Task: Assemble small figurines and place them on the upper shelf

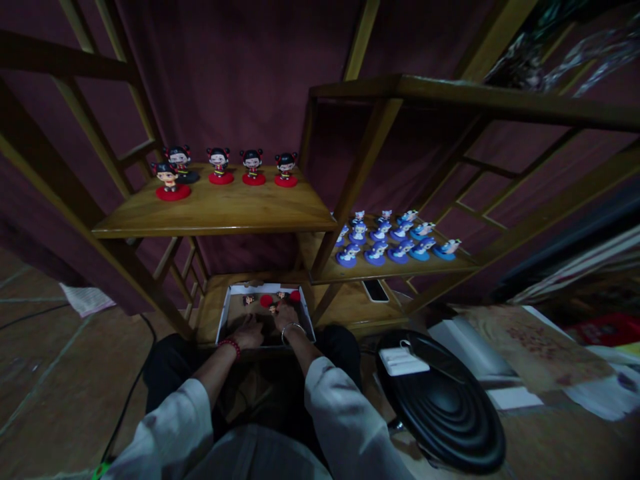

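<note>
**Q:** Red discs [267, 301] and tiny figurines [249, 300] lie where?

**A:** In a white cardboard box [250, 289] on the low wooden shelf [345, 307], near edge. Left hand [247, 333] open, fingers spread, inside it; right hand [286, 315] down at a figurine, grip unclear.

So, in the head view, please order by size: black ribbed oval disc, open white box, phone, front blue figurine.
Largest to smallest: black ribbed oval disc, though nearest the camera; open white box; phone and front blue figurine look alike, so unranked.
</note>
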Demonstrator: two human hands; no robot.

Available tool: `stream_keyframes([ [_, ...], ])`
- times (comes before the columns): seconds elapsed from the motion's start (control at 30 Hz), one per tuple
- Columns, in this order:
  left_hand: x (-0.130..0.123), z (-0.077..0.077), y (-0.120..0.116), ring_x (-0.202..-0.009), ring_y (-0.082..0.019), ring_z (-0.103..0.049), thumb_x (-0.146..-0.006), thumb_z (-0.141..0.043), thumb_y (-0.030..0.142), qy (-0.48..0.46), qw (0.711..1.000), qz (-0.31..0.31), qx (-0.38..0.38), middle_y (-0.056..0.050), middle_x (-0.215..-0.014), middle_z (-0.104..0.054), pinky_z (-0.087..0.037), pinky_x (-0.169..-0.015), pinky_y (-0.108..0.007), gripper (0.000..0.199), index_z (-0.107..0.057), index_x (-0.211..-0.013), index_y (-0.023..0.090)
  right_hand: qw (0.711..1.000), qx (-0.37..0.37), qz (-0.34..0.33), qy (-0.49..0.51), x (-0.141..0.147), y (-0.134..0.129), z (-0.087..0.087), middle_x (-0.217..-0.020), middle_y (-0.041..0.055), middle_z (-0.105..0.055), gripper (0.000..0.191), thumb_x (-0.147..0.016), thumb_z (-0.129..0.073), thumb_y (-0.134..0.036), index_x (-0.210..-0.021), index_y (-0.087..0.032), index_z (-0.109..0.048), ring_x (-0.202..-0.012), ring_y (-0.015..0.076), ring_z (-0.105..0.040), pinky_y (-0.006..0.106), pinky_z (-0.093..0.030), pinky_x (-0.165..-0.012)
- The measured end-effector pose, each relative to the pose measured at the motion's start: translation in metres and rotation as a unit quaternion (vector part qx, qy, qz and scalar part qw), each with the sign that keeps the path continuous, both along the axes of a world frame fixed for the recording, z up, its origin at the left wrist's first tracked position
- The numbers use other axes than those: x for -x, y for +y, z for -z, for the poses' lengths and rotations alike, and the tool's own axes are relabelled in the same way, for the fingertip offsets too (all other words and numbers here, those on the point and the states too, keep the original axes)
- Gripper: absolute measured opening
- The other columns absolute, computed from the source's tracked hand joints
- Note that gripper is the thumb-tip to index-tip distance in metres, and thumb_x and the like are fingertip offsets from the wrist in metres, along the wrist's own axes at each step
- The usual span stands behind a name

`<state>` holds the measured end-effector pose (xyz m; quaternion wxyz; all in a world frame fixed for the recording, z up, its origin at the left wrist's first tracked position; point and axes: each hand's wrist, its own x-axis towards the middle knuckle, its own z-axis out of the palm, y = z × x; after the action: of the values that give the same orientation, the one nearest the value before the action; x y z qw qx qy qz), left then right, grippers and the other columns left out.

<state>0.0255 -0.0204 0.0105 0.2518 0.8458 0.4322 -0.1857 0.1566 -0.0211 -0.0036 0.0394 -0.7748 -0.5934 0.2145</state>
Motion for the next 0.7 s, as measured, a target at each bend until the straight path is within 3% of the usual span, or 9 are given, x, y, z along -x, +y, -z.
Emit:
stream_keyframes([
  [0.3,0.001,0.001,0.0,-0.111,-0.024,-0.049,-0.085,-0.052,0.032,-0.003,1.0,0.01,-0.016,-0.009,-0.122,-0.051,-0.04,-0.092,-0.049,0.033,-0.053,-0.113,0.016,1.0,0.008,0.02,-0.007,0.002,0.005,-0.007,-0.103,0.0151,-0.067,0.032,-0.089,-0.041,-0.03,-0.102,-0.011,-0.063,-0.099,0.0202,-0.062,0.025,-0.045,-0.079],
  [0.7,-0.001,-0.003,-0.001,-0.106,-0.023,-0.052,-0.085,-0.052,0.032,-0.001,1.0,0.0,-0.011,-0.009,-0.121,-0.052,-0.044,-0.088,-0.046,0.033,-0.052,-0.114,0.016,1.0,0.013,0.002,0.0,0.007,0.002,-0.009,-0.104,0.0144,-0.066,0.024,-0.083,-0.051,-0.025,-0.101,-0.014,-0.063,-0.099,0.0208,-0.061,0.026,-0.045,-0.081],
])
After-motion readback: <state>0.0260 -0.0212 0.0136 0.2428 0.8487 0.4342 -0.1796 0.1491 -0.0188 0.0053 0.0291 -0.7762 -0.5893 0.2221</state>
